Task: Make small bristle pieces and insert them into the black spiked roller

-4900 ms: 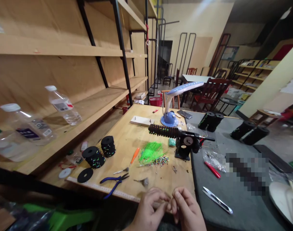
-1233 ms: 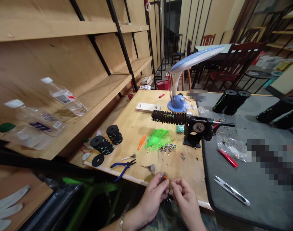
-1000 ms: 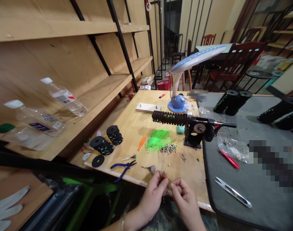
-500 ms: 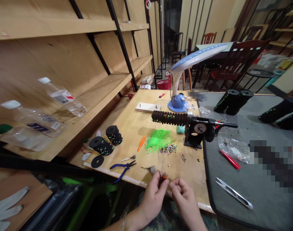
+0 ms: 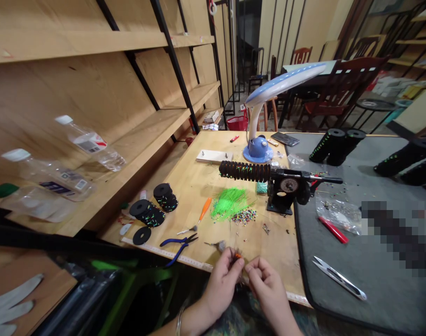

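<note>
At the table's front edge my left hand [image 5: 222,277] is closed in a pinch on a small orange piece [image 5: 237,255] with fine wisps sticking up from it; its exact kind is too small to tell. My right hand [image 5: 268,285] sits close beside it, thumb and fingers pressed together. Whatever lies in that pinch is hidden. Just beyond my left hand lies a small tool with a grey tuft [image 5: 219,245]. Blue-handled pliers [image 5: 179,243] rest to the left, and farther off are an orange-handled tool [image 5: 206,208], bright green strands [image 5: 229,203] and loose coloured beads [image 5: 243,216].
A black winding device [image 5: 284,190] with a ribbed roll stands behind the beads, below a blue lamp [image 5: 257,148]. Black foam spools [image 5: 147,213] sit at left. Thread snips [image 5: 338,278] and a red tool [image 5: 333,230] lie on the grey mat [image 5: 324,298]. Shelves border the left.
Both hands keep nearly the same pose at the table edge, the orange piece still in the left. The view has shifted very slightly.
</note>
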Tool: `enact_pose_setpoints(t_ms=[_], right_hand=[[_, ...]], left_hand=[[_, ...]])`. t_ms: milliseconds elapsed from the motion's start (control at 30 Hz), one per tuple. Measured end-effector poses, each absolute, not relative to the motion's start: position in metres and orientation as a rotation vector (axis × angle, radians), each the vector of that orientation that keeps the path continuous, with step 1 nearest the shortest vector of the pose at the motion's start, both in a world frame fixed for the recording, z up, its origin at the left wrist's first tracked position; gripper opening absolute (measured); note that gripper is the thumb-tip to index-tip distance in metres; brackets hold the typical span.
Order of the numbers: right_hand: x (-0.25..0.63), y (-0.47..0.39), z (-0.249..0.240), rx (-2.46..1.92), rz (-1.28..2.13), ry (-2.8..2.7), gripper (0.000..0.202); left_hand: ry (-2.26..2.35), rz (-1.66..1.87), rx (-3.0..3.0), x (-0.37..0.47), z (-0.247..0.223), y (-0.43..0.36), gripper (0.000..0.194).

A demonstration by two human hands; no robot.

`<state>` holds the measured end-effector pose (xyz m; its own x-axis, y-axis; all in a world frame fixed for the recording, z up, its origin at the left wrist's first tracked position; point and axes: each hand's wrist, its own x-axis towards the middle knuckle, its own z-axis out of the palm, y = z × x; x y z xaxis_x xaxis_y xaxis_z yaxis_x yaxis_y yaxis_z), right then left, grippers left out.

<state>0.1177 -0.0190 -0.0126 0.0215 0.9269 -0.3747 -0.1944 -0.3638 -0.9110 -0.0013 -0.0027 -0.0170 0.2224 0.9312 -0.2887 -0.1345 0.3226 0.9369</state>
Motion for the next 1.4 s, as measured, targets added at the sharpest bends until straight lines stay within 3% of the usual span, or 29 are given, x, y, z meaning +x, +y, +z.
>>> enact_pose_setpoints(t_ms=[267, 767, 1400], right_hand=[[0.117, -0.018, -0.014, -1.353, 1.516, -0.838, 0.044], [0.120, -0.015, -0.019, -1.293, 1.525, -0.821, 0.056], [0.123, -0.013, -0.016, -1.235, 1.470, -0.784, 0.049]], left_hand=[[1.092, 0.956, 1.021, -0.002, -0.014, -0.003, 0.021], [1.142, 0.879, 1.220, -0.006, -0.010, -0.005, 0.015], [1.100, 0.868, 1.052, -0.005, -0.007, -0.003, 0.016]])
